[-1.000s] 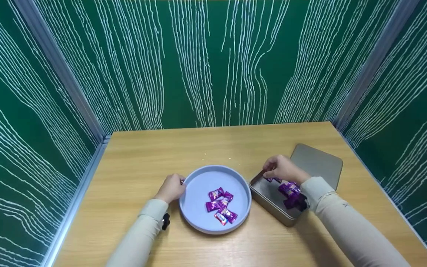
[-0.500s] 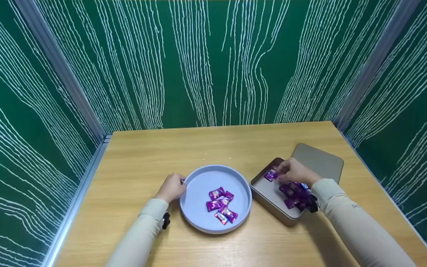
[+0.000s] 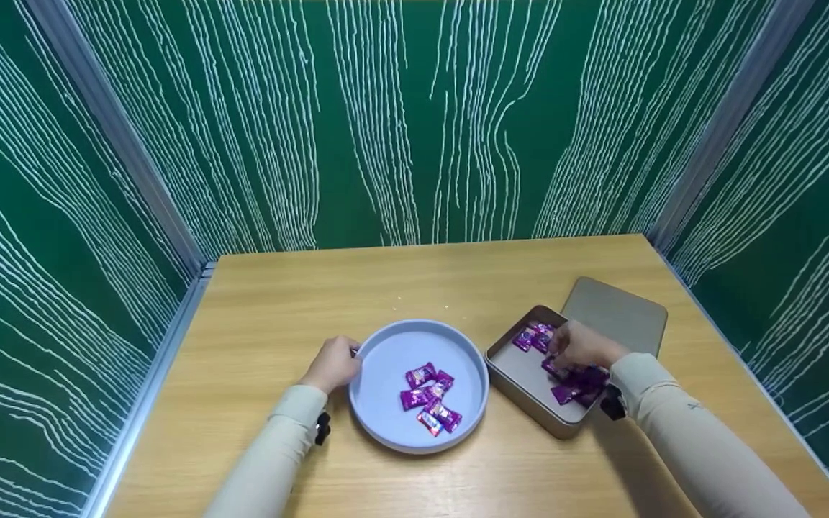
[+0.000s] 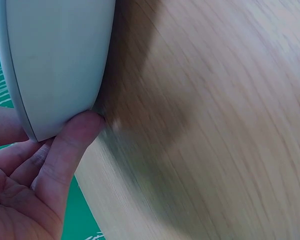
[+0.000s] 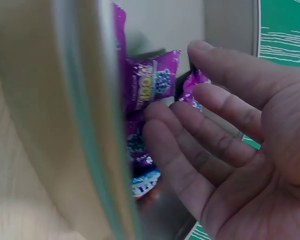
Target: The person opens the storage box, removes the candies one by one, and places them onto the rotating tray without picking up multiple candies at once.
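My left hand (image 3: 333, 365) grips the left edge of a round, pale blue-grey bowl (image 3: 378, 374). In the left wrist view its fingers (image 4: 80, 131) close on the rim from the side. Several purple-wrapped candies (image 3: 414, 398) and a red-and-blue one (image 3: 429, 423) lie inside the bowl. Over a rectangular metal tin (image 3: 522, 404) to the right, my right hand (image 3: 578, 345) reaches down among more purple candies (image 5: 152, 82). Its thumb stands apart from the slightly bent fingers, which touch the wrappers. Two candies (image 3: 534, 336) lie in the tin's far corner. My hand hides part of the pile.
The tin's flat lid (image 3: 616, 313) lies behind the tin at the right. Tiny pale specks (image 3: 446, 307) dot the wooden table (image 3: 299, 295). Green walls with white lines (image 3: 414, 122) surround the table's back and sides.
My right hand has let candies down in the tin's far corner, then moved right and nearer over the remaining pile. The left hand and the bowl have stayed put.
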